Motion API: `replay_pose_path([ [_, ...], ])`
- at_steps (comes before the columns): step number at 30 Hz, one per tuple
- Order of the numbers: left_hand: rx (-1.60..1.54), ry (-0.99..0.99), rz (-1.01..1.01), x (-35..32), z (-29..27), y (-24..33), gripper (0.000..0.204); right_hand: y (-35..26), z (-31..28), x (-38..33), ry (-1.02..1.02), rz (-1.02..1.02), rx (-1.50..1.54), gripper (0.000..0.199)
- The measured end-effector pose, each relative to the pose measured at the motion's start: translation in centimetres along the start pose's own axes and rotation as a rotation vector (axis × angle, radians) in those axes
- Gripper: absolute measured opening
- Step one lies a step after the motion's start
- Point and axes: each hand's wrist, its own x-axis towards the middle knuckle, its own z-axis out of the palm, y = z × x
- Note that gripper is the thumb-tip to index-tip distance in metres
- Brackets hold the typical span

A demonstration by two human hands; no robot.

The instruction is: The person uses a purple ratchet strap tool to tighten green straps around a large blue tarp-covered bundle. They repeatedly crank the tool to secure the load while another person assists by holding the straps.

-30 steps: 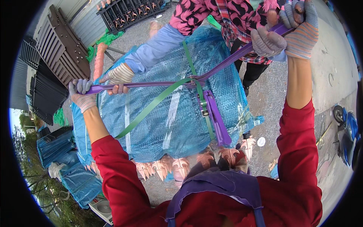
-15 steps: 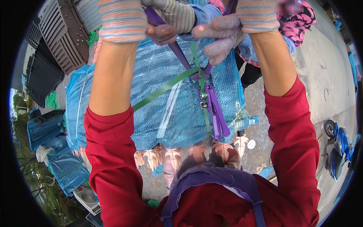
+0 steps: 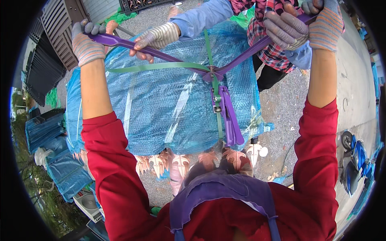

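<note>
Purple strapping-tool handles (image 3: 161, 52) spread over the blue-wrapped bundle (image 3: 169, 108); left hand (image 3: 85, 44) and right hand (image 3: 326, 22) each have fingers closed around one, co-worker's gloved hands (image 3: 157, 37) alongside.

A purple strapping tool (image 3: 219, 76) lies on top of a large bundle (image 3: 169, 100) wrapped in blue bubble film. Its two long handles spread wide in a V toward the upper left and upper right, meeting at the bundle's middle. A green strap (image 3: 161, 67) crosses the wrap and seems to run through the tool's head.
</note>
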Motion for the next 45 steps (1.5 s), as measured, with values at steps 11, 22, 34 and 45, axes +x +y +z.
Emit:
replay_pose_path([
  [11, 0.212, 0.484, -0.465, -0.8, -23.0, -6.5, 0.055, 6.5, -22.4, -1.9, 0.409, 0.41, -0.144, 0.019],
  [22, 1.361, -0.599, 0.756, -14.8, -8.7, -12.3, 0.058, 6.7, -23.6, -5.8, 0.305, 0.533, -0.367, 0.045],
  [34, 1.78, -1.503, 0.91, -14.2, 0.4, -23.3, 0.066, 7.8, -14.8, -30.3, -0.685, 1.052, -0.713, 0.039],
  [45, 2.184, -1.644, -0.085, -15.4, -1.6, -23.7, 0.027, 3.0, -13.6, -36.0, -0.834, 1.169, -0.789, 0.066],
])
